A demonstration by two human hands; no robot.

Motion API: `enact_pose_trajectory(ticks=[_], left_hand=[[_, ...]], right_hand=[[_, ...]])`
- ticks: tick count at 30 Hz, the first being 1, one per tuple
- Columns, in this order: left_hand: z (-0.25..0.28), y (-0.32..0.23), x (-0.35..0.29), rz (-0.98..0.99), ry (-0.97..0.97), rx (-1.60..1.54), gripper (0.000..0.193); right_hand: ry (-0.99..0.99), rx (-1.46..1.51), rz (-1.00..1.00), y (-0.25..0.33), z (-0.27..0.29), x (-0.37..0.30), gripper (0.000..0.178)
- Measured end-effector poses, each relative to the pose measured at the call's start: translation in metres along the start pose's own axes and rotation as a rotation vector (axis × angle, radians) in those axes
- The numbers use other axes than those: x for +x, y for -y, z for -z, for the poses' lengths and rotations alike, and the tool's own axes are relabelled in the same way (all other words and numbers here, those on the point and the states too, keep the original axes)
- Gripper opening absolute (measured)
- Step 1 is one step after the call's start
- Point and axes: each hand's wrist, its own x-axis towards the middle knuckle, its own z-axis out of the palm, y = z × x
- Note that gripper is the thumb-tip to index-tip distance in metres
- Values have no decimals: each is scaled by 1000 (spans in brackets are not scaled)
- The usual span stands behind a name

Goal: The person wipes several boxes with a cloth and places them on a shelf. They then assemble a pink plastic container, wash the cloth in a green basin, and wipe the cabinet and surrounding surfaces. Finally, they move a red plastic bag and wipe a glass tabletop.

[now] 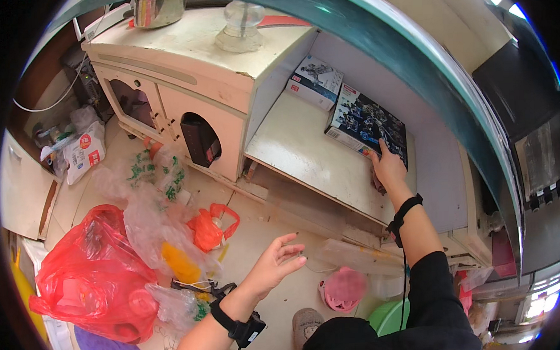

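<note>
My right hand (pixel 389 166) reaches onto the white shelf (pixel 291 147). Its index finger stretches over the front of a dark flat box (pixel 367 122) with a picture on its lid. Under the palm, a dark reddish crumpled cloth (pixel 378 184) partly shows; the fingers around it are largely hidden. Behind and left of the dark box lies a smaller white and blue box (pixel 315 81). My left hand (pixel 274 263) hangs above the tiled floor, fingers apart, holding nothing. Black straps circle both wrists.
A white cabinet (pixel 212 97) adjoins the shelf, with a glass jar (pixel 243 28) on top. A curved teal edge (pixel 405 44) arches overhead. Red bags (pixel 92 274) and clear plastic bags (pixel 152 210) cover the left floor. A pink basket (pixel 342 289) and green basin (pixel 388 318) stand nearby.
</note>
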Motion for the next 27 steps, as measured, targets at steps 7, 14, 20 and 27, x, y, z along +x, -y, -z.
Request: enact_pose_trajectory(ticks=[7,14,20,27], left_hand=[[17,4,-16,2,-131,-70,64],[21,11,-15,39,-185,-56,61],[10,14,-7,80,-132,-19,61],[-12,22,8,102,-12,16,60]], right_hand=[[63,91,-48,-3,-13,49,54],[145,282,-99,-22,-23,61,59],[31,814,-154,-88,-64,42,59],[-150,593,270,-25,-97,2,34]])
